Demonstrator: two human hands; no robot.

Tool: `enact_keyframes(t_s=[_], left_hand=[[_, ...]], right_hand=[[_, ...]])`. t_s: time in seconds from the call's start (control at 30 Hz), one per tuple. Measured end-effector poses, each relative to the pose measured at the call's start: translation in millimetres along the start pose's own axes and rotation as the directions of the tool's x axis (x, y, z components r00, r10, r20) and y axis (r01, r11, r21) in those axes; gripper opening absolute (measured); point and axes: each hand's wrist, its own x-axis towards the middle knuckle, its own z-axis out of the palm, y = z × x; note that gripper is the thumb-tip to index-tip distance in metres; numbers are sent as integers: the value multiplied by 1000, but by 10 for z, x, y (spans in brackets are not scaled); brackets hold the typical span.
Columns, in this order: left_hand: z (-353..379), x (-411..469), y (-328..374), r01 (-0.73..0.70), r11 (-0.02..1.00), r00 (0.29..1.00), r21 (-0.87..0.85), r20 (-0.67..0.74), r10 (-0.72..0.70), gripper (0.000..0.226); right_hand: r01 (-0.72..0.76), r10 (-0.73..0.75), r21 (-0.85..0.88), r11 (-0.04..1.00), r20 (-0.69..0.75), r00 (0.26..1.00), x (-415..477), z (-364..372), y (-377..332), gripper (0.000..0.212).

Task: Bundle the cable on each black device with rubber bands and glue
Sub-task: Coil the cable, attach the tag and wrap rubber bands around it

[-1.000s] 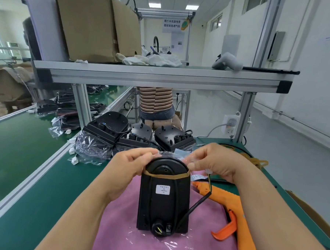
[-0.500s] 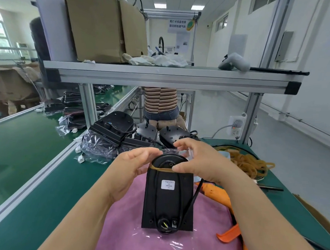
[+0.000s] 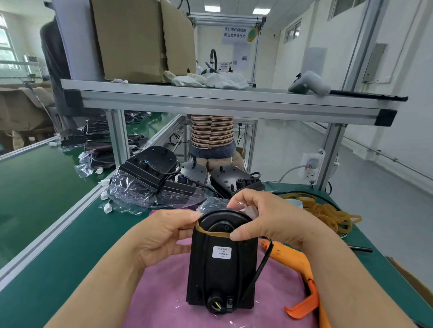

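A black device (image 3: 221, 272) with a white label stands upright on a pink cloth (image 3: 168, 304). A tan rubber band (image 3: 214, 233) crosses its upper part. My left hand (image 3: 166, 234) grips the device's upper left edge, its thumb by the band. My right hand (image 3: 265, 220) curls over the top right, thumb pressing the band's right end, fingers on clear plastic film (image 3: 216, 204) behind the device. The device's black cable (image 3: 261, 266) runs down its right side to the base.
An orange glue gun (image 3: 302, 281) lies right of the device. Loose rubber bands (image 3: 333, 215) are piled at the far right. Several more black devices (image 3: 160, 168) in plastic bags sit behind. An aluminium shelf (image 3: 213, 101) spans overhead; a person sits beyond it.
My right hand has moved from the device's right side onto its top, now pressing the band's right end. The band sits slightly lower on the left. The view has shifted a little.
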Motion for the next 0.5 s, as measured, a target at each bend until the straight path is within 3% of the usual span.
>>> enact_keyframes(t_s=[0.13, 0.33, 0.43, 0.5], left_hand=[[23, -46, 90, -34, 994, 999, 104, -31, 38, 21], [82, -94, 36, -145, 960, 983, 241, -79, 168, 21], [41, -84, -76, -185, 867, 916, 464, -238, 323, 27], [-2, -85, -125, -202, 771, 878, 604, -238, 416, 44]], right_hand=[[32, -34, 40, 999, 43, 998, -16, 6, 16, 49], [73, -79, 122, 990, 40, 996, 51, 105, 122, 48], [66, -72, 257, 964, 15, 997, 89, 98, 222, 46], [40, -45, 399, 916, 4, 999, 121, 72, 284, 44]])
